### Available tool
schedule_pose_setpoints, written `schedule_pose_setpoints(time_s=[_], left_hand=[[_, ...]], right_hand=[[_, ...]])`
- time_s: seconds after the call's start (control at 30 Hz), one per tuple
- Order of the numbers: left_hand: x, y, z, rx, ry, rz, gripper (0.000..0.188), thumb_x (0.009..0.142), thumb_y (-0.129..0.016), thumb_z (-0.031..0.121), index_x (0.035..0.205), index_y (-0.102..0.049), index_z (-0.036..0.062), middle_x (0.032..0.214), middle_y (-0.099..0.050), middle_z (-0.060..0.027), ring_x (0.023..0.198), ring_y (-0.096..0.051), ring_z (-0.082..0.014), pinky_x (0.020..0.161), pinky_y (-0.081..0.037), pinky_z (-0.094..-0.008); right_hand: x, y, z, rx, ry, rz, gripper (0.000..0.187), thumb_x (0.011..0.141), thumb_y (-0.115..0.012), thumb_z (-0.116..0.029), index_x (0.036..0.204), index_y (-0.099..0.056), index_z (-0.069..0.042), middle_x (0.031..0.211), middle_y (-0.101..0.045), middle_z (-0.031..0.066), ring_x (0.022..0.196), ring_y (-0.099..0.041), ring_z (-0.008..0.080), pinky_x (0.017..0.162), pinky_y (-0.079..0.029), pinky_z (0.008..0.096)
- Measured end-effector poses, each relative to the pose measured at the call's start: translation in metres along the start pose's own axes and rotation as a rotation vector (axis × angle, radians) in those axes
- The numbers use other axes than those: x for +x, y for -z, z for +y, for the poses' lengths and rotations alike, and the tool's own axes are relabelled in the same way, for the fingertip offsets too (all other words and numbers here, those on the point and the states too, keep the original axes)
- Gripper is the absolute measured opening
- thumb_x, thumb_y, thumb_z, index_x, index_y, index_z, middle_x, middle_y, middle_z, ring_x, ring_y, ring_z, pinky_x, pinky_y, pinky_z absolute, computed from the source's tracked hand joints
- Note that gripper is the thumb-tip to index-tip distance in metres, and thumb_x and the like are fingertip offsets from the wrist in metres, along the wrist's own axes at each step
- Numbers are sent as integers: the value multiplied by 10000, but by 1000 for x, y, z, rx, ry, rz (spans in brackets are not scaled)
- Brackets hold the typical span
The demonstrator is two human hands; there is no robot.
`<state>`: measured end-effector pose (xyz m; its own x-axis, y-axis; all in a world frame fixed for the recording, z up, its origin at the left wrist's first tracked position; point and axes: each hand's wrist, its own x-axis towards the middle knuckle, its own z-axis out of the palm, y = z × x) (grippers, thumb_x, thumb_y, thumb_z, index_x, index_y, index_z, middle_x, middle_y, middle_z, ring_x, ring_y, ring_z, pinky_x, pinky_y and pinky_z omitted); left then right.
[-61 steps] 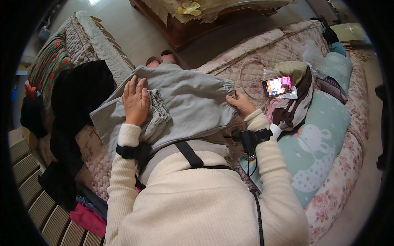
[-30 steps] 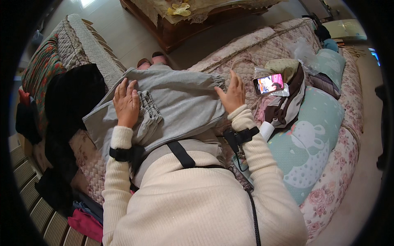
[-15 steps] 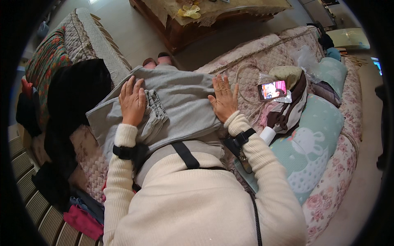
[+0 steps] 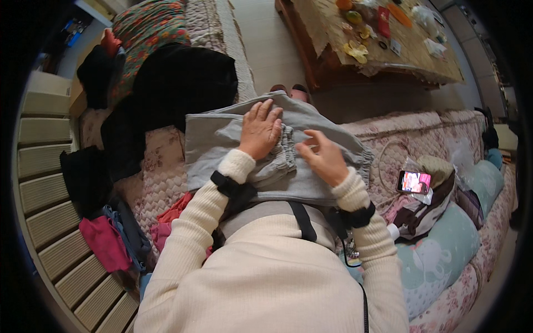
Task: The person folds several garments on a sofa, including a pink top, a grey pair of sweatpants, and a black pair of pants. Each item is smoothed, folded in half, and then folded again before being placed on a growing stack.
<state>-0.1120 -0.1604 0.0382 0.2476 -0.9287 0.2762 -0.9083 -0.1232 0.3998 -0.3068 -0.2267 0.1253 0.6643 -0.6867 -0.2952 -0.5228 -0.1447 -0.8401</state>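
Grey sweatpants (image 4: 327, 180) lie spread across my lap, one leg folded over so that its gathered elastic cuff (image 4: 287, 147) rests near the middle. Another gathered edge shows at the right end of the cloth. My left hand (image 4: 261, 130) lies flat on the folded leg, just left of the cuff, fingers stretched out. Just right of that cuff is my right hand (image 4: 323, 158), its fingers bent and thumb apart from them, with nothing visible in it.
A black garment (image 4: 183, 77) drapes over the bedding at left. Pink clothing (image 4: 105, 242) lies by a slatted surface (image 4: 53, 222). A lit phone (image 4: 414, 182), bundled clothes (image 4: 436, 208) and a green pillow (image 4: 438, 261) lie at right. A cluttered wooden table (image 4: 311, 61) stands beyond.
My right hand has left the right side of the sweatpants and come inward beside the cuff, its fingers bending. My left hand stays flat on the cloth. The view has turned leftward.
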Motion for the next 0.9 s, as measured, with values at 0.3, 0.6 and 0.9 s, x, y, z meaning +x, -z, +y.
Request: schedule_pose_setpoints(time_s=[0.3, 0.6, 0.9], left_hand=[[-45, 55, -55, -83, 270, 118, 406, 881, -557, 185, 1277, -528, 98, 1349, -470, -141, 1266, -428, -320, 1043, -321, -462], [-150, 91, -130, -235, 773, 141, 351, 881, -562, 146, 1217, -552, 44, 1168, -573, -172, 1106, -540, -325, 975, -415, -400], [-152, 94, -130, -257, 911, -126, 424, 865, -614, 308, 1133, -578, -19, 1074, -613, -224, 1015, -584, -361, 886, -454, -425]], right_hand=[[37, -54, -2, -53, -97, 8, 847, 714, -768, -434, 1174, -351, 143, 1013, -618, 286, 962, -632, 329, 863, -495, 359], [38, -37, -25, 600, -238, -31, 586, 686, -728, -150, 1146, -463, 98, 990, -591, 108, 866, -555, 174, 802, -479, 283], [5, -35, -16, -616, 467, 333, 732, 867, -646, -389, 1460, -309, -121, 1526, -246, 165, 1446, -165, 307, 1117, -194, 551]])
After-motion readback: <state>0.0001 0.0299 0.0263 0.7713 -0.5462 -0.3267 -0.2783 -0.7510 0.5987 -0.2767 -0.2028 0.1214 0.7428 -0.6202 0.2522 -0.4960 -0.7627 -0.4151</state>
